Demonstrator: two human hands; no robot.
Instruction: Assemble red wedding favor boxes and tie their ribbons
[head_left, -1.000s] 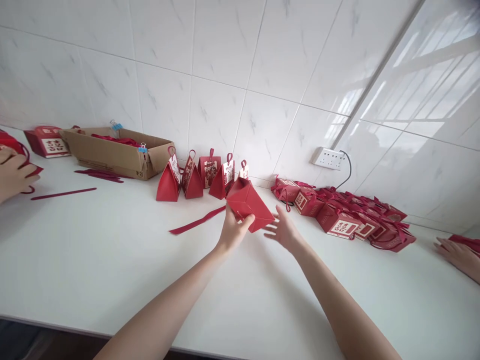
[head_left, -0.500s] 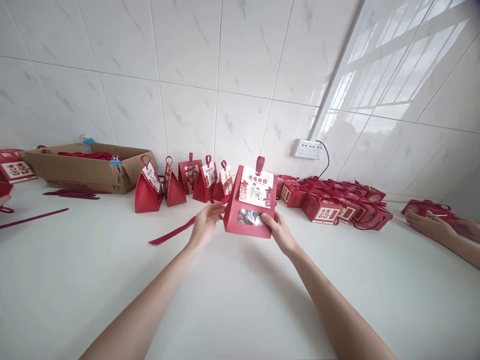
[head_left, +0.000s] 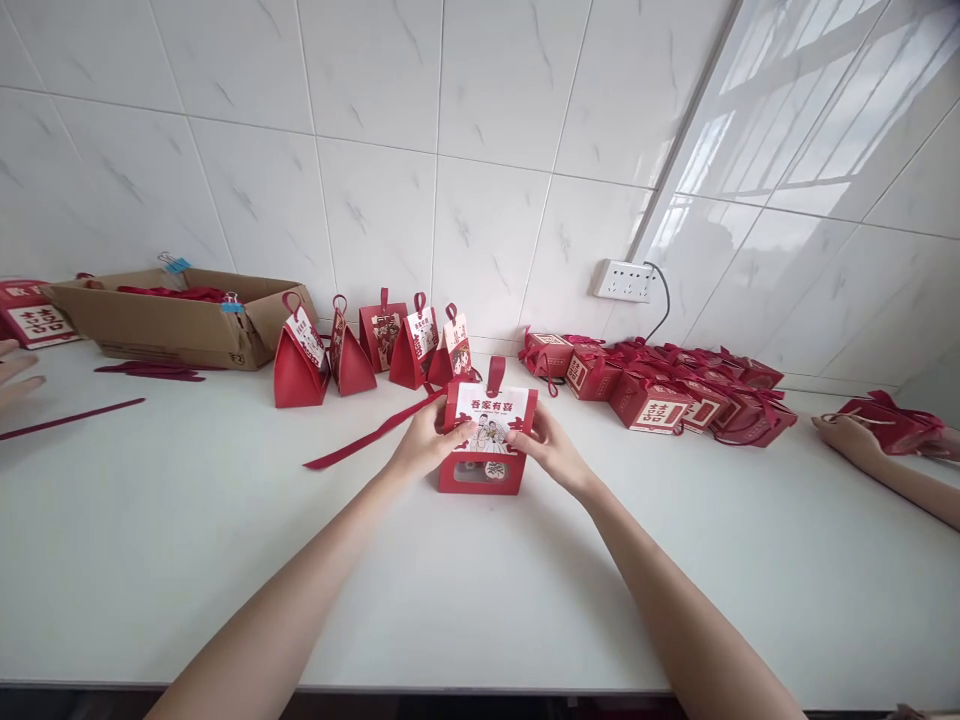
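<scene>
Between my two hands a red gift box [head_left: 480, 475] stands upright on the white table. It has a white printed card on its front, a ribbon loop on top and a clear window low down. My left hand [head_left: 427, 437] is closed on its left side, the thumb on the card. At the right side my right hand [head_left: 553, 450] grips it the same way. A loose red ribbon [head_left: 367, 440] lies on the table, running behind my left hand; its far end is hidden. Several tent-shaped red boxes [head_left: 301, 370] with loops stand behind.
At the back left sits a cardboard box [head_left: 172, 335] holding red ribbons. Several ribbon-tied red boxes [head_left: 652, 403] are grouped back right, below a power strip [head_left: 624, 280]. Another person's hand [head_left: 855, 437] touches a red box at far right; one more hand [head_left: 15, 375] shows at far left.
The gift box has come down toward me and now stands on the table. My left hand has moved from beside it onto its left side. My right hand has shifted up to the card.
</scene>
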